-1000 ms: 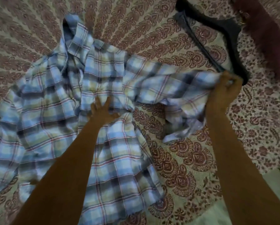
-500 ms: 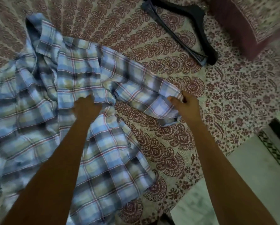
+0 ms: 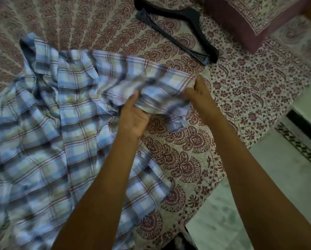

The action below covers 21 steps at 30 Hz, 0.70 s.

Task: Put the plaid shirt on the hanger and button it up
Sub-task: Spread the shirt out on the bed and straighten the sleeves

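The blue plaid shirt (image 3: pixel 48 134) lies spread and rumpled over the left half of the patterned bedspread, collar toward the upper left. One sleeve stretches to the right. My left hand (image 3: pixel 133 116) grips that sleeve near its middle, from below. My right hand (image 3: pixel 196 91) pinches the sleeve's cuff end, lifted a little off the bed. The black hanger (image 3: pixel 198 18) lies flat on the bed beyond both hands, apart from the shirt, its far tip cut off by the frame's top edge.
A maroon-bordered pillow (image 3: pixel 255 20) sits at the upper right. The bed's edge (image 3: pixel 228 170) runs diagonally at the right, with pale floor (image 3: pixel 270 177) and a dark patterned strip (image 3: pixel 302 141) beyond it.
My left hand left the shirt's body and took hold of the sleeve's middle. My right hand came back from near the hanger, still holding the cuff. The sleeve is now bunched between both hands.
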### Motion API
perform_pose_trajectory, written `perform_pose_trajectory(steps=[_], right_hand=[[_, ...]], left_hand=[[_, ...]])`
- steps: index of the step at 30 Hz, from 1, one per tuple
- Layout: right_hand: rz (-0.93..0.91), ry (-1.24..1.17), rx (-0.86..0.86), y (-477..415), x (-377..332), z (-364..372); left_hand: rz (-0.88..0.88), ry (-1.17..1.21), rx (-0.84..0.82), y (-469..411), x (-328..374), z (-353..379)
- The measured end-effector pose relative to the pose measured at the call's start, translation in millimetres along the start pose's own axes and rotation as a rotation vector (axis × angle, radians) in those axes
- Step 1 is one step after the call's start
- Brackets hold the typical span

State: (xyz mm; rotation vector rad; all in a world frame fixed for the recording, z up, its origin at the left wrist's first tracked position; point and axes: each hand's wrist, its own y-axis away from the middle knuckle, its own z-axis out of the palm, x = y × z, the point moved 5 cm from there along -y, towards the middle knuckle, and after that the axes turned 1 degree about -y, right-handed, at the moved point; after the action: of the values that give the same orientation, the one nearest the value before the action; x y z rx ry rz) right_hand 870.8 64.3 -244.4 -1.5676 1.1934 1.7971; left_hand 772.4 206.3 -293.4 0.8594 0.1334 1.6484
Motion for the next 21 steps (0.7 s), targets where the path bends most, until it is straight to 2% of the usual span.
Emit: perform_pose_trajectory(steps=[3, 5, 7, 9, 11, 13, 15, 19, 21], right_hand=[[0.058, 0.236, -0.043, 11.2, 17.8, -6.5], [0.082, 0.43, -0.094, 19.1, 26.6, -2.8], [0.106, 0.489, -0.118, 26.0, 34.1, 0.0], [0.124, 0.426, -0.068, 30.8, 35.4, -4.3], [0.126, 0.258, 0.077, 31.6, 28.5, -17.2], [0.081, 0.12, 0.148, 32.4, 11.9, -24.7], [0.006, 0.037, 0.146, 30.6, -8.8, -23.5], [-0.055, -0.356, 0.146, 26.0, -27.5, -18.1], [0.008, -0.312, 0.169, 25.0, -12.3, -22.3]], left_hand=[[0.09, 0.114, -0.216, 13.9, 33.6, 22.5], [0.083, 0.05, -0.288, 21.1, 42.2, 34.9], [0.06, -0.035, -0.303, 23.8, 42.3, 37.7], [0.043, -0.13, -0.229, 24.4, 40.3, 35.5], [0.043, -0.235, -0.129, 21.8, 39.0, 27.9], [0.043, -0.287, -0.091, 21.2, 39.3, 23.9], [0.043, -0.277, -0.09, 21.0, 40.8, 25.9], [0.092, -0.133, -0.082, 13.1, 40.4, 24.8], [0.021, -0.149, -0.078, 10.0, 25.4, 16.9]])
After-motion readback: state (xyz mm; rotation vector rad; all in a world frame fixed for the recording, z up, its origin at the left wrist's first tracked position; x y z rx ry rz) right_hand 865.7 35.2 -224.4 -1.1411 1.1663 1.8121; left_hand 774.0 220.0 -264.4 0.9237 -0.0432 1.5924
